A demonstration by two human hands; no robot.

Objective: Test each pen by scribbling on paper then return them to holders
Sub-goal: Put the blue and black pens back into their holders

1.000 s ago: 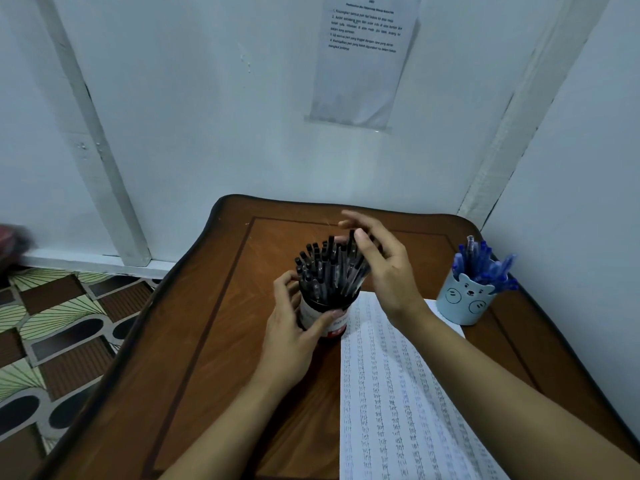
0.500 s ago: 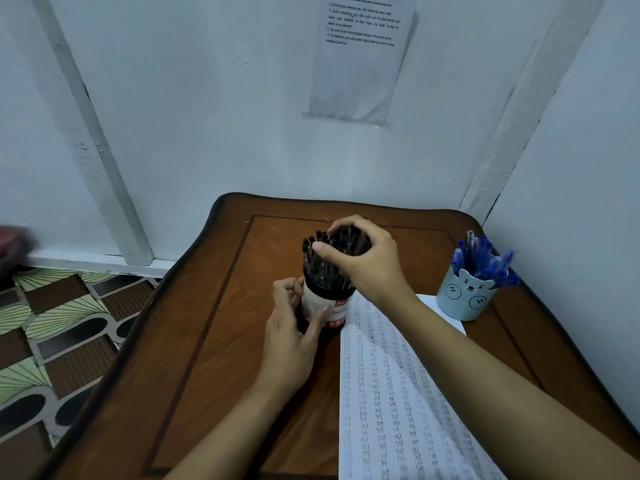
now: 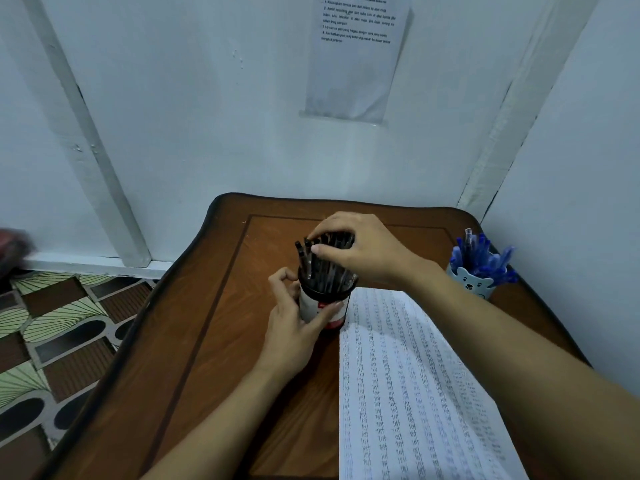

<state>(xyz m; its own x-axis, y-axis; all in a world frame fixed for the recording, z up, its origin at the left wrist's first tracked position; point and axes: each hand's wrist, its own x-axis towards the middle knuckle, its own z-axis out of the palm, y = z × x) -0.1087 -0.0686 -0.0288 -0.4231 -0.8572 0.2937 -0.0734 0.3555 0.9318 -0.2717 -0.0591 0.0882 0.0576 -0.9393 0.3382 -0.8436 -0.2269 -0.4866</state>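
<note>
Little can be read: one numbered notice on the wall.
The printed sheet taped to the wall carries a list numbered 1 to 4, its words too small to read surely. The paper on the counter bears only rows of scribbles, and the red label on the holder is unreadable.

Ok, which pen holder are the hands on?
The can of black pens mid-table: left hand holds its side, right hand grips the pen tops. The blue bear cup stands apart, untouched.
</note>
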